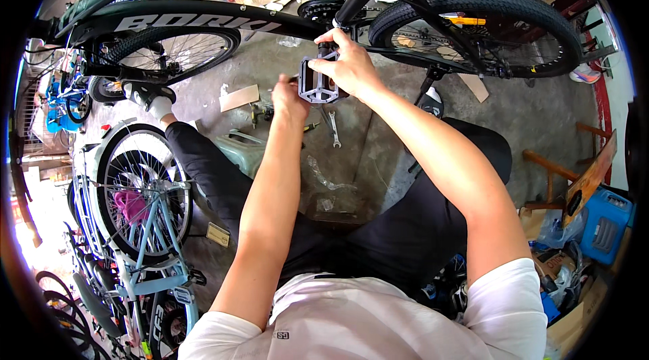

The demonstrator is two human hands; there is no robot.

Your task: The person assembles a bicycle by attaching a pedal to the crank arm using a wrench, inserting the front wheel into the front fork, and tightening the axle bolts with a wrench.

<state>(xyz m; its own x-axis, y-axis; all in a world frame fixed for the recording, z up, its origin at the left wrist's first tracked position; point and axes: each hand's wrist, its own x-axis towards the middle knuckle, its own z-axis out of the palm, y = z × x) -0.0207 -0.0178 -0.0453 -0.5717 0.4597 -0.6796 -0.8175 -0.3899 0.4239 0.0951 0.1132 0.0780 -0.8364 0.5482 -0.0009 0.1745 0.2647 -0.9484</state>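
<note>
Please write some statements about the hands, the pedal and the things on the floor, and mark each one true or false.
1. The right hand grips the grey pedal. True.
2. The pedal lies on the floor. False: it is held up at the black bicycle, by the crank.
3. A wrench lies on the concrete floor below the hands. True.
4. The left hand rests on the person's knee. False: it is raised beside the pedal.
5. A light blue bicycle stands to the person's left. True.
</note>
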